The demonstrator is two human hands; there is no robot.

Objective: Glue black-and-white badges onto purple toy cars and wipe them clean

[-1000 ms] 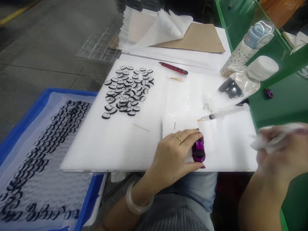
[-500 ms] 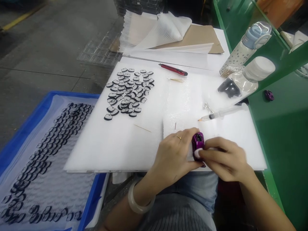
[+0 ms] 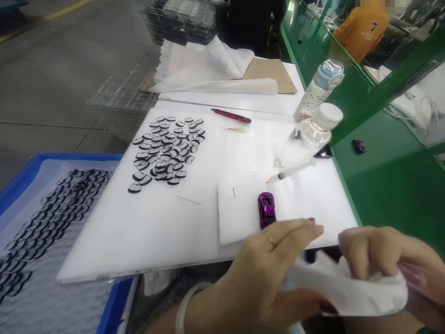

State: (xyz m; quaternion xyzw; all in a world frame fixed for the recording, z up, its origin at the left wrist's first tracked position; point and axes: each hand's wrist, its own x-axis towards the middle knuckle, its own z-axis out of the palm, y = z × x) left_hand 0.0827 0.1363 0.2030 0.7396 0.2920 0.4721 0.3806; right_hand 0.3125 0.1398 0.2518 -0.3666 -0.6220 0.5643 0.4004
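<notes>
A white cloth or tissue (image 3: 361, 295) stretches between both hands at the lower right, in front of the table edge. My left hand (image 3: 266, 271), closed, has its thumb against the near side of the cloth and its fingers on the far side. The fingers of my right hand (image 3: 389, 255) are curled onto the other end of it; some fingertips are hidden. Beyond my left hand, a purple toy car (image 3: 267, 206) lies on the white foam sheet, its near end partly covered by that hand.
Many small black-edged pieces (image 3: 167, 150) lie on the left of the white table (image 3: 114, 246). A red utility knife (image 3: 231, 115), syringe (image 3: 288, 172), clear bottle (image 3: 318, 130) and drinking bottle (image 3: 318, 88) are farther back. A blue tray (image 3: 114, 301) stands left; a person (image 3: 365, 32) is behind the green partition.
The toy car has left both hands and now lies on the foam. Both hands have moved to the lower right, with the white cloth now spread between them. The view has shifted right.
</notes>
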